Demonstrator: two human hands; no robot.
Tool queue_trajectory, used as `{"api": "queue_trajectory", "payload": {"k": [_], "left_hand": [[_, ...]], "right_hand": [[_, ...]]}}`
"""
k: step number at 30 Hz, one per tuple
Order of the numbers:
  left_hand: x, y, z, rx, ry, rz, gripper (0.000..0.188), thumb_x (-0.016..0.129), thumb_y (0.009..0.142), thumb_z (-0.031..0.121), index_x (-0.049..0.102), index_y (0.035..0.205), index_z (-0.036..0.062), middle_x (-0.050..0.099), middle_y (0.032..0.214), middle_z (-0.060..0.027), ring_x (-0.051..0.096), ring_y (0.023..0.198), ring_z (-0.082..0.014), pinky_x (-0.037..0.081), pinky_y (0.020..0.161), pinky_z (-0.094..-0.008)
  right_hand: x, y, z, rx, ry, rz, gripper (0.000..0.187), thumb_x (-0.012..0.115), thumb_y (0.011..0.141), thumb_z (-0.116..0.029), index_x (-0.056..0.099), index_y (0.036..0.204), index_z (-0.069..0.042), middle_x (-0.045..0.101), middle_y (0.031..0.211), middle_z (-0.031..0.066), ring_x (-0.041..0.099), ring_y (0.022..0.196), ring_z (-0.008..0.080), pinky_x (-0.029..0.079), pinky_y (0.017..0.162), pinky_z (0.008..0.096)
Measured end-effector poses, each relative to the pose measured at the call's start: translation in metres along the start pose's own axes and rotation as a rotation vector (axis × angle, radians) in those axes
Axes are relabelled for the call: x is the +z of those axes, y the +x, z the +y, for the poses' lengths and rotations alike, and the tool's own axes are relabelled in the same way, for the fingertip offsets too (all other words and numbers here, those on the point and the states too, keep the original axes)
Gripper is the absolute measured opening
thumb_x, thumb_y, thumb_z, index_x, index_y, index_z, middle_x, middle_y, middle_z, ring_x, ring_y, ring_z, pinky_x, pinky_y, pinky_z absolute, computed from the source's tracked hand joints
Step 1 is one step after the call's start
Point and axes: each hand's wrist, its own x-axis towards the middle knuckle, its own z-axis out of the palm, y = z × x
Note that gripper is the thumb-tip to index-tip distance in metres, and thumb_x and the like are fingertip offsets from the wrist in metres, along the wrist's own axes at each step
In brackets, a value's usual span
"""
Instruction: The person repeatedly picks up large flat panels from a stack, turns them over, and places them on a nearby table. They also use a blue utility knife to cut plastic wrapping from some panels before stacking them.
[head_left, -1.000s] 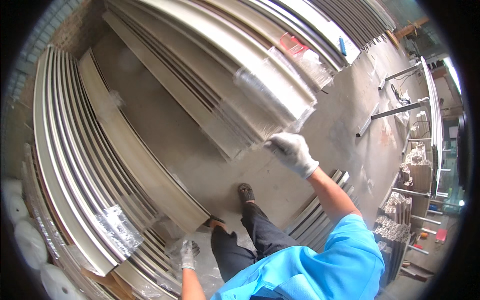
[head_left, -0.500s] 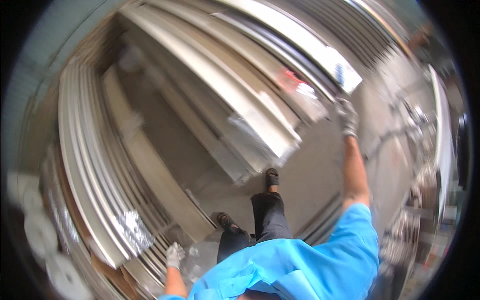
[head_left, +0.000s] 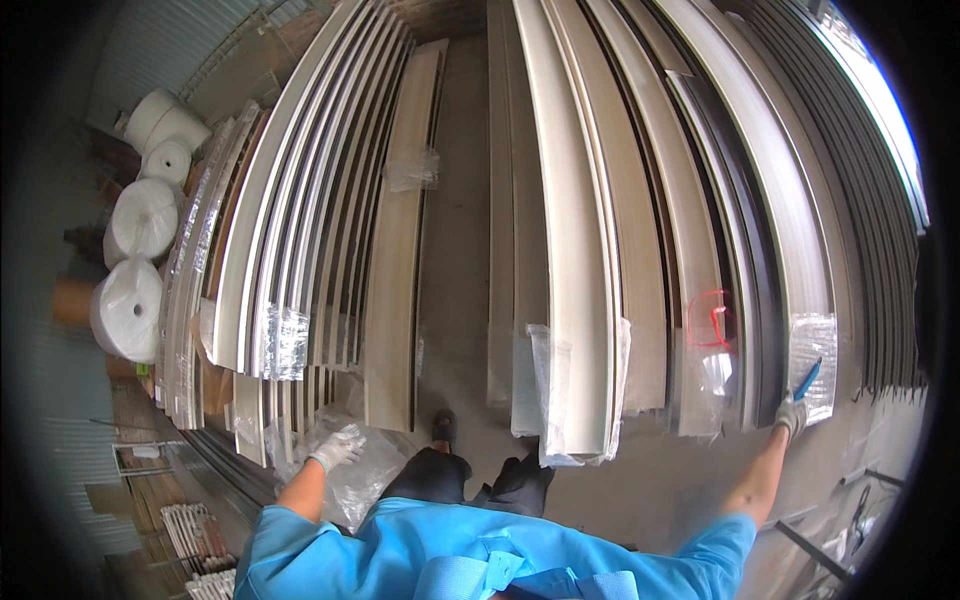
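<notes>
While the person in the blue shirt (head_left: 480, 560) stands between two stacks of long pale profiles, the right hand (head_left: 791, 414), gloved in white, is closed around a blue pen-like tool (head_left: 808, 379) whose tip points up and away from the fist. Just above that grip, touching or nearly touching the tool's tip, sits the clear plastic wrap (head_left: 812, 360) that covers the near end of a pale profile (head_left: 790, 200) in the right stack. To the left of the grip hangs a second wrapped end carrying a red mark (head_left: 711, 320), and farther left again a bundle of cream profiles (head_left: 575, 250) ends in a loose plastic bag (head_left: 575, 400). Beyond the grip, toward the right rim, lie dark grey strips (head_left: 880, 220).

On the other side the left hand (head_left: 338, 447), also in a white glove, hangs with fingers loosely curled and holds nothing that can be made out; whether it touches the crumpled clear plastic sheet (head_left: 365, 480) just below it cannot be told. Above that hand rise the ends of the left stack of cream profiles (head_left: 300, 230), some wrapped in plastic. Well off to its left stand white rolls of foam wrap (head_left: 130, 305). Between the hands, the person's dark shoe (head_left: 443, 428) rests on the grey concrete floor (head_left: 455, 220).
</notes>
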Motion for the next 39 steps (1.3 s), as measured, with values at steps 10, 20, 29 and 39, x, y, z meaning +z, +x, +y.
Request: {"api": "queue_trajectory", "payload": {"k": [10,20,29,39], "left_hand": [[-0.052,0.070,0.024,0.075,0.073,-0.040,0.036,0.068,0.091,0.040,0.064,0.104,0.0068,0.067,0.089,-0.0047,0.062,0.072,-0.0153,0.051,0.065,-0.0318],[-0.184,0.188,0.123,0.150,-0.328,0.002,0.032,0.067,0.092,0.037,0.064,0.107,0.0099,0.067,0.090,-0.0046,0.063,0.072,-0.0154,0.051,0.066,-0.0324],[-0.226,0.219,0.268,0.278,-0.215,-0.242,0.026,0.067,0.092,0.036,0.063,0.099,0.0112,0.063,0.081,0.0010,0.058,0.065,-0.0078,0.044,0.055,-0.0203],[-0.230,0.308,0.551,0.401,-0.216,-0.163,0.028,0.066,0.092,0.037,0.064,0.101,0.0109,0.064,0.084,0.0013,0.059,0.070,-0.0095,0.047,0.062,-0.0250]], "right_hand": [[-0.076,-0.069,-0.026,0.145,1.304,-0.057,0.034,0.044,0.102,-0.033,0.063,0.106,-0.005,0.062,0.079,0.0001,0.059,0.066,0.0137,0.047,0.055,0.0272],[-0.123,-0.343,-0.267,-0.530,1.392,-0.248,0.036,0.058,0.097,-0.019,0.052,0.128,-0.003,0.061,0.100,0.0078,0.059,0.086,0.0162,0.052,0.070,0.0259],[-0.126,-0.463,-0.445,0.174,1.961,-0.723,0.021,0.055,0.100,-0.020,0.055,0.116,-0.007,0.063,0.094,0.0091,0.056,0.065,0.0139,0.047,0.050,0.0212],[-0.105,-0.400,-0.673,0.015,1.836,-0.924,0.031,0.058,0.096,-0.013,0.053,0.125,-0.006,0.065,0.094,0.0079,0.061,0.075,0.0122,0.051,0.062,0.0226]]}}
